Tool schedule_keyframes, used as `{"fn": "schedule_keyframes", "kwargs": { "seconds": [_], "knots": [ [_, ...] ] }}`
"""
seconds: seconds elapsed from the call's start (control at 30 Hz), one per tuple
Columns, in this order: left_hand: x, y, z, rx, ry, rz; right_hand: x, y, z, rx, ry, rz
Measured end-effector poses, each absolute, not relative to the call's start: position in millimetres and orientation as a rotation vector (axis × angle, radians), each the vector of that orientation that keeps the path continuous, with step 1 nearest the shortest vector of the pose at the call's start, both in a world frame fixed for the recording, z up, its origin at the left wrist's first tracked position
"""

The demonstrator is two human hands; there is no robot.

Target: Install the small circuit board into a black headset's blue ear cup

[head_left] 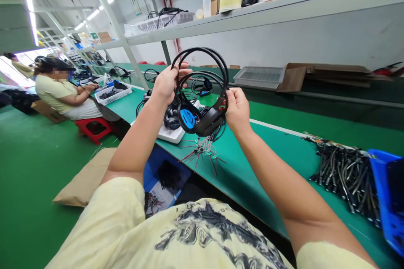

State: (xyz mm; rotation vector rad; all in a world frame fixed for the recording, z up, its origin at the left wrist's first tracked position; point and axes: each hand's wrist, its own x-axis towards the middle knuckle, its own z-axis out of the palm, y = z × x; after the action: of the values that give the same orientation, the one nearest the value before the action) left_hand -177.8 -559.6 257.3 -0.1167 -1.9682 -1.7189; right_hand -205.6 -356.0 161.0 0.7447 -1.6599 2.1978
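Observation:
I hold a black headset [202,92] with a blue ear cup [187,118] up in front of me, above the green workbench [271,151]. My left hand [168,82] grips the left side of its headband, fingers curled round it. My right hand [236,109] is closed on the right side near the other ear cup. Thin wires with small circuit boards [203,151] dangle from the headset onto the bench. Below it a white tray [172,134] holds more black headsets.
A pile of black cable pieces [344,172] and a blue bin [388,193] lie at the right. A blue box [164,176] sits under the bench. Another person in a yellow shirt [59,92] sits at the left on a red stool. A shelf [252,12] runs overhead.

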Motion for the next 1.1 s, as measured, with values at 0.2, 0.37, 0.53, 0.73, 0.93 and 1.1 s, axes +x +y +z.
{"fn": "schedule_keyframes", "kwargs": {
  "seconds": [0.2,0.37,0.53,0.73,0.93,1.1],
  "knots": [
    [-168,-566,236,-0.096,-1.964,-1.301,-200,-360,160,0.819,-1.632,2.4],
    [-165,-575,225,-0.162,-1.907,-1.429,-204,-361,163,0.942,-1.647,2.547],
    [-180,-587,208,-0.049,-1.805,-1.931,-206,-364,162,0.994,-1.724,2.49],
    [-194,-591,181,0.133,-1.973,-1.729,-194,-373,153,0.869,-1.75,2.353],
    [-183,-588,175,-0.045,-2.038,-1.093,-190,-371,152,0.768,-1.686,2.265],
    [-185,-592,171,-0.027,-2.038,-1.285,-191,-366,152,0.769,-1.648,2.261]
  ]
}}
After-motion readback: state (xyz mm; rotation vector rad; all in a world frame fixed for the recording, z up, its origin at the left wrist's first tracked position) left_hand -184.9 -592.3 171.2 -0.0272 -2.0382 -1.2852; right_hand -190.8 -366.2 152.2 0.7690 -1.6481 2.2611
